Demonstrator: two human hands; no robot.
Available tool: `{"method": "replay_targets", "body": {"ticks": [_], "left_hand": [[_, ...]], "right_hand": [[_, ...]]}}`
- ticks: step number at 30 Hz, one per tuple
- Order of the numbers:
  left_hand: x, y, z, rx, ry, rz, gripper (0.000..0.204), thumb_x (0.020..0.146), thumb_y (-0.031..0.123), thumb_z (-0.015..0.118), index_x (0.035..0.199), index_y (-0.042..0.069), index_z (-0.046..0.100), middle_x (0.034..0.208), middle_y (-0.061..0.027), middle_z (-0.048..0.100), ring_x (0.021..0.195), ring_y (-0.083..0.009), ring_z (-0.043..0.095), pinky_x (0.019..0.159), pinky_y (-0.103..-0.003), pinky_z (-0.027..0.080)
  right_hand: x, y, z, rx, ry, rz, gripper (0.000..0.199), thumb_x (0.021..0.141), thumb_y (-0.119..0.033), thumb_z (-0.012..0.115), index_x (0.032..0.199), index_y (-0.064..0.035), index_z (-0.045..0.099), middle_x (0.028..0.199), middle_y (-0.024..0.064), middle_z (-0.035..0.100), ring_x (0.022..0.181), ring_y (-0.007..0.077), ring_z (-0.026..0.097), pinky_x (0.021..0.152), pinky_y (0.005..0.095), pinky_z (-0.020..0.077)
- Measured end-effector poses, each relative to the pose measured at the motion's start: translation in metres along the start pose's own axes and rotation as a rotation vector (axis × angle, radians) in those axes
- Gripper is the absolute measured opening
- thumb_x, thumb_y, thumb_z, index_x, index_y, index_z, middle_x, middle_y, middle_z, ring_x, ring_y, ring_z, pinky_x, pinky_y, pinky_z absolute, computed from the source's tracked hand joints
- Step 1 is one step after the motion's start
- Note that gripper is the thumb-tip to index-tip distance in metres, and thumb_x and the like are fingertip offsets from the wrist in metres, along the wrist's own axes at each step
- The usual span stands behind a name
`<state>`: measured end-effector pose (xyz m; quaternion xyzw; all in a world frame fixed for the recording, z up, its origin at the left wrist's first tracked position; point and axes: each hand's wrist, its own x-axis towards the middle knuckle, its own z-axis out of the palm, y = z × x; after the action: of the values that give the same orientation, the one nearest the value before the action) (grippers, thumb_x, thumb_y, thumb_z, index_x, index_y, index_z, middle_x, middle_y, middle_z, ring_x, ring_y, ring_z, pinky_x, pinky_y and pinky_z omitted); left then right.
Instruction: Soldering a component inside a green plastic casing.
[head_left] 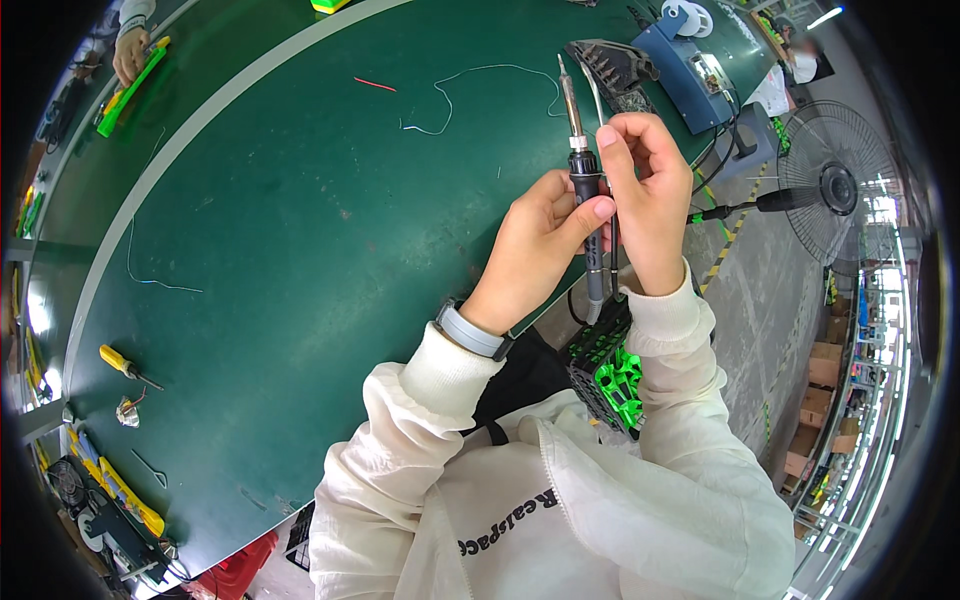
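A soldering iron (591,240) with a black handle and a metal tip stands upright over the green table's right side, tip pointing away from me. My left hand (530,245) is closed round its handle, thumb across the front. Beside the iron runs a thin metal tube (597,98), nearly parallel to the shaft. My right hand (652,190) pinches this tube between thumb and fingers, just right of the iron's collar. The other fingers of that hand are partly hidden. Just beyond the tips sits a dark iron stand (618,68).
A blue machine (682,75) carrying a white spool (690,18) stands at the far right, near a fan (838,188). On the green table (300,300) lie loose wire (490,67), a red wire piece (375,83) and a yellow-handled screwdriver (118,360). Another person's hand (130,55) shows far left.
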<state>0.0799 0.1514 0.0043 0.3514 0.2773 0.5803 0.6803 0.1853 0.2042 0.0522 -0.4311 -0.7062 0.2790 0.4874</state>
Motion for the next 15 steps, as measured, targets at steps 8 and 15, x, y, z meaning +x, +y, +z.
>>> {"method": "replay_targets", "body": {"ticks": [8, 15], "left_hand": [[0.0000, 0.0030, 0.0032, -0.063, 0.039, 0.002, 0.022, 0.093, 0.014, 0.057, 0.105, -0.003, 0.050, 0.089, -0.0047, 0.063, 0.077, -0.0073, 0.059, 0.066, -0.023, 0.049], [0.0005, 0.0031, -0.0023, -0.054, -0.032, 0.008, 0.034, 0.094, 0.020, 0.055, 0.119, -0.001, 0.048, 0.101, -0.0045, 0.062, 0.086, -0.0083, 0.060, 0.075, -0.025, 0.050]], "right_hand": [[-0.0003, -0.0024, 0.0023, -0.009, -0.001, 0.022, 0.010, 0.086, -0.007, 0.061, 0.085, 0.0024, 0.057, 0.074, 0.0043, 0.060, 0.066, 0.0097, 0.053, 0.063, 0.0241, 0.0452], [-0.0008, -0.0032, 0.0032, -0.033, -0.009, -0.020, 0.011, 0.087, -0.009, 0.060, 0.086, 0.0021, 0.056, 0.074, 0.0058, 0.059, 0.065, 0.0120, 0.054, 0.064, 0.0252, 0.0458]]}}
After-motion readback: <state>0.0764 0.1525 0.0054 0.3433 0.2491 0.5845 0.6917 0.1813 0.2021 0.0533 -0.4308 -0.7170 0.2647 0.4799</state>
